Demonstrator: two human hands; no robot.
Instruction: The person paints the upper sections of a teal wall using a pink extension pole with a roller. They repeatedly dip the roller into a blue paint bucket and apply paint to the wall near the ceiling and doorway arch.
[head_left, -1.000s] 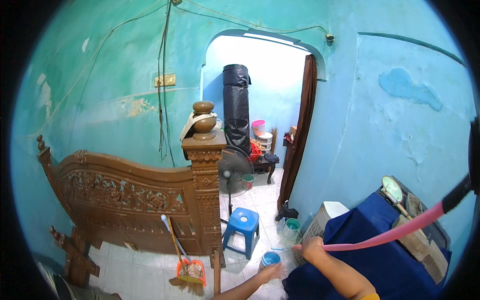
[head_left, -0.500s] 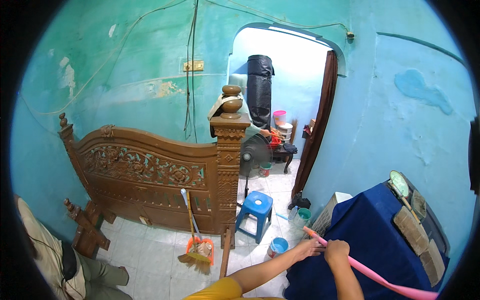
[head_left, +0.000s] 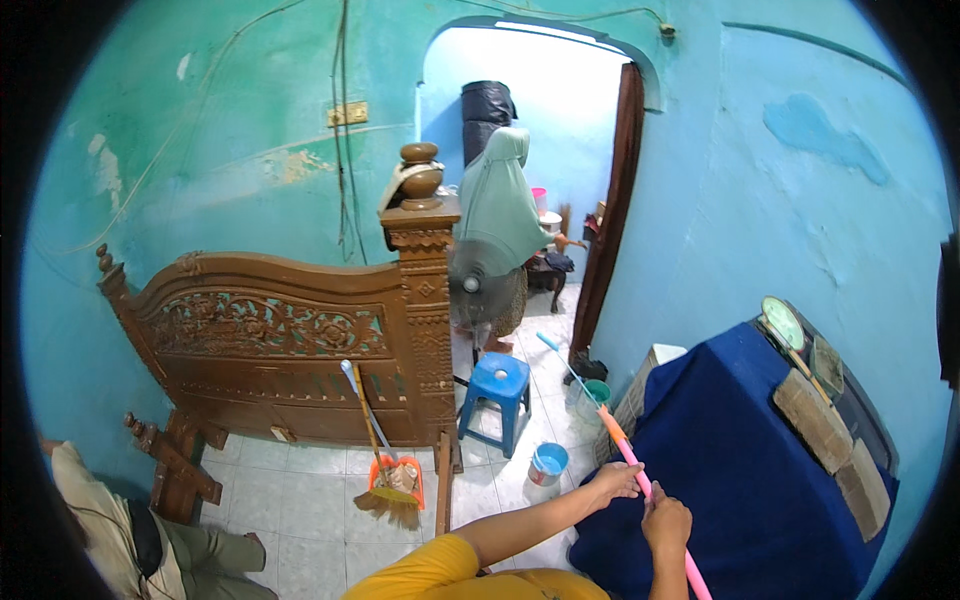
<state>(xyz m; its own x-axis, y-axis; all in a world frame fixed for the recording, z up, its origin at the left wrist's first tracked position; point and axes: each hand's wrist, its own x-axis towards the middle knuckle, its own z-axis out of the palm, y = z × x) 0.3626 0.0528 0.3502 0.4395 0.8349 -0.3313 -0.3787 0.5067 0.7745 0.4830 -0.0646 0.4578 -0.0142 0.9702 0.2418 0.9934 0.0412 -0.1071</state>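
A long pink pole [head_left: 694, 577] slants up and away from me over the dark blue cloth. Its far end has an orange section [head_left: 613, 427], then a thin rod ending in a light-blue tip [head_left: 548, 341]. My left hand [head_left: 617, 481] is closed around the pole just below the orange section. Lower down, my right hand [head_left: 667, 521] grips the same pole with curled fingers. Near the rod stands a green bucket [head_left: 592, 392]; a tub with a blue rim [head_left: 549, 460] is on the floor left of my left hand.
The blue cloth [head_left: 690, 430] covers a bulky thing at right, with cardboard pieces [head_left: 812, 420] on top. A blue stool [head_left: 500, 376], a running fan [head_left: 471, 284] and a carved wooden headboard [head_left: 270, 350] stand left. A broom [head_left: 390, 500] lies in an orange dustpan. Two people are nearby.
The pole has swung to point more steeply away from me, its blue tip rising. My right hand has shifted lower. A person in a pale green head covering has come into view in the doorway.
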